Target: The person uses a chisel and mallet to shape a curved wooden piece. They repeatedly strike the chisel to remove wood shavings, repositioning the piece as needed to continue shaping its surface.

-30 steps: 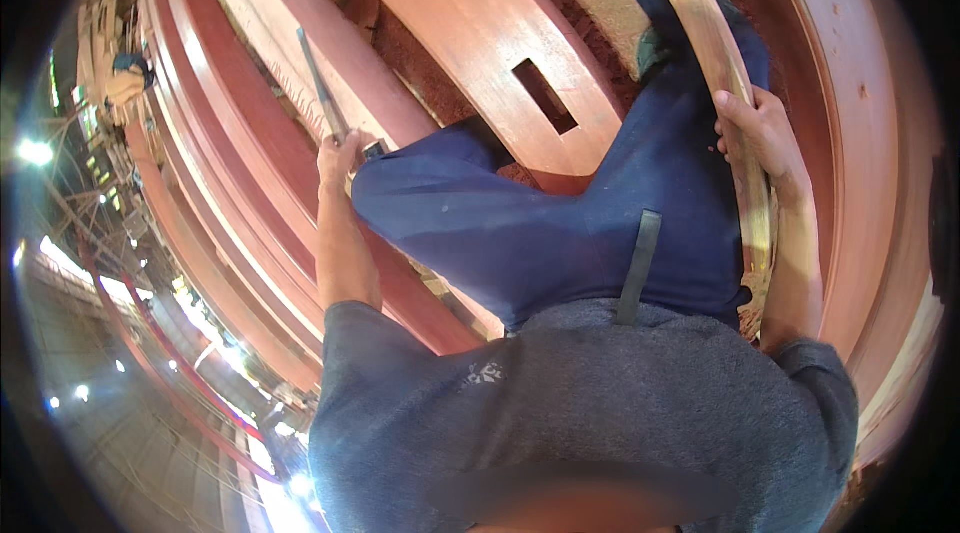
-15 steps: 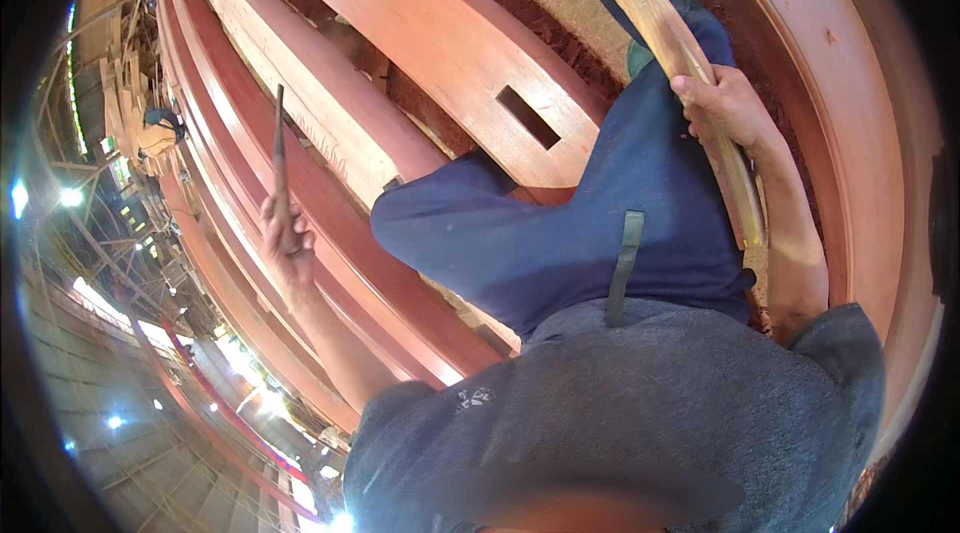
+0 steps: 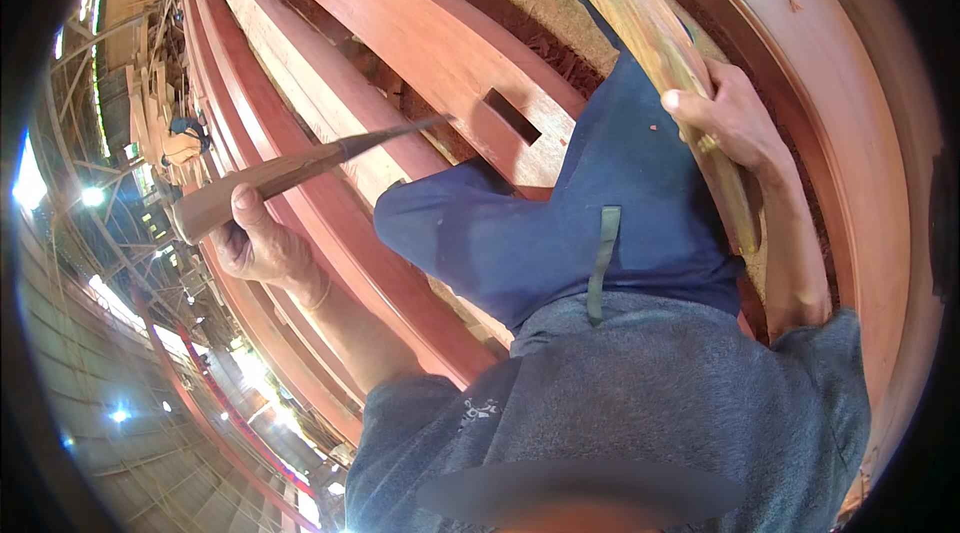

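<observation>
My left hand (image 3: 275,248) is raised at the left, its fingers closed round the wooden handle of a chisel (image 3: 300,168). The chisel lies nearly level in the picture, and its dark, narrow blade points right toward a beam (image 3: 430,43) with a rectangular slot (image 3: 512,117). Whether the tip touches that beam I cannot tell. At the right, my right hand (image 3: 735,118) grips a long, slightly curved wooden club (image 3: 640,8) near its thinner end. Its broad, pale-grained end reaches up past the frame's top edge.
Several long reddish beams (image 3: 255,93) run side by side at the left, with a paler one (image 3: 300,73) among them. Another large beam (image 3: 840,83) curves along my right. Far off at the left, a person (image 3: 187,140) bends over. Reddish shavings (image 3: 540,48) cover ground between beams.
The chisel has swung from upright to nearly level, its blade now pointing right, and my left hand has come closer. The club has shifted up and left.
</observation>
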Motion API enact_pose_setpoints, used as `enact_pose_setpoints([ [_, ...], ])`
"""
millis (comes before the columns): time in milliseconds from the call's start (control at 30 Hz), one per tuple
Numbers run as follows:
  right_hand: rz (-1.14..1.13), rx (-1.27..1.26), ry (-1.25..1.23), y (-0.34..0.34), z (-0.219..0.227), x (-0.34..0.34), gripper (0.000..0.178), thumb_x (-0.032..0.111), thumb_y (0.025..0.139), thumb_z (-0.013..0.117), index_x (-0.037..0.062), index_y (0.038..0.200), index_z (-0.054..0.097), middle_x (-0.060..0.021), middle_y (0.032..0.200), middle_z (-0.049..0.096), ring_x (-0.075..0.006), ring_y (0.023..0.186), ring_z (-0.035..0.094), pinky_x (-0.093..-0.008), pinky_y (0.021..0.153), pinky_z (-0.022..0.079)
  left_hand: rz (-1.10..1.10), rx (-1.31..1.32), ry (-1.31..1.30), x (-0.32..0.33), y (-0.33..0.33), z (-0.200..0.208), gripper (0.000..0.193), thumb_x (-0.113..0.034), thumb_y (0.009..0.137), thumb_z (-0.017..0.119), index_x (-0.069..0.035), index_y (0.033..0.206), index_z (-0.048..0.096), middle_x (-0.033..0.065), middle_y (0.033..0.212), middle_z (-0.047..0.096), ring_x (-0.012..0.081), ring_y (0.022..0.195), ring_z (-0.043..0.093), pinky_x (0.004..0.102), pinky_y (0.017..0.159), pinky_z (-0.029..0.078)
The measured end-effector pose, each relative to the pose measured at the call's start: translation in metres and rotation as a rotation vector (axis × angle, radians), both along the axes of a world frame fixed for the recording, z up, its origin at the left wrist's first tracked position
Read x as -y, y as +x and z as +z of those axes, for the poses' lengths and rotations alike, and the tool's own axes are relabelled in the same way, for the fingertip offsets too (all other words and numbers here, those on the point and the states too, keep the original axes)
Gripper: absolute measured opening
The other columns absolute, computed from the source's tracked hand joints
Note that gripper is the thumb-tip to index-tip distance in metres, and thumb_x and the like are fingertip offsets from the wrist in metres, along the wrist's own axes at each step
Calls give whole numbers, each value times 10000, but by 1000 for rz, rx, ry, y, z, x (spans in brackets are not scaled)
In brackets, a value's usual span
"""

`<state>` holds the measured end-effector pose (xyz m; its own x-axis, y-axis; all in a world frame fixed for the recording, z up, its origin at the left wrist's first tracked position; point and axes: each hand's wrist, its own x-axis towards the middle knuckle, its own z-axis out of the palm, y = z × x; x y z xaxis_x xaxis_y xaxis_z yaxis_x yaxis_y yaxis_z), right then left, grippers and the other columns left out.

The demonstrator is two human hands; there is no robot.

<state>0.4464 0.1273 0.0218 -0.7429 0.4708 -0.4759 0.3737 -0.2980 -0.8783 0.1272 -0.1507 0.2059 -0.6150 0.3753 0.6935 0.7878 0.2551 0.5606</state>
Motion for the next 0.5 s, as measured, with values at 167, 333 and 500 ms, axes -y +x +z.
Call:
enact_pose_setpoints([
  [167, -2, -161, -70, 23, 36, 6, 751, 500, 711, 801, -65, 1175, 630, -44, 834, 610, -122, 765, 611, -285, 679, 487, -158, 169, 289, -49, 26, -11, 548, -434, 897, 768, 9, 1144, 562, 172, 1018, 683, 331, 871, 730, 418, 730, 650],
  [333, -90, -98, 71, 29, 38, 21, 787, 516, 694, 814, -58, 1201, 636, -28, 841, 602, -119, 772, 578, -278, 680, 460, -116, 476, 420, -67, 25, -13, 741, -818, 909, 480, -113, 1133, 520, 99, 937, 629, 237, 700, 672, 385, 583, 568],
  [500, -63, -117, 14, 43, 30, 24, 633, 375, 765, 777, -62, 1202, 644, -40, 915, 648, -131, 821, 590, -295, 719, 476, -179, 639, 682, -66, 14, -5, 638, -785, 976, 382, -161, 992, 514, -6, 694, 531, 147, 527, 514, 317, 509, 446],
])
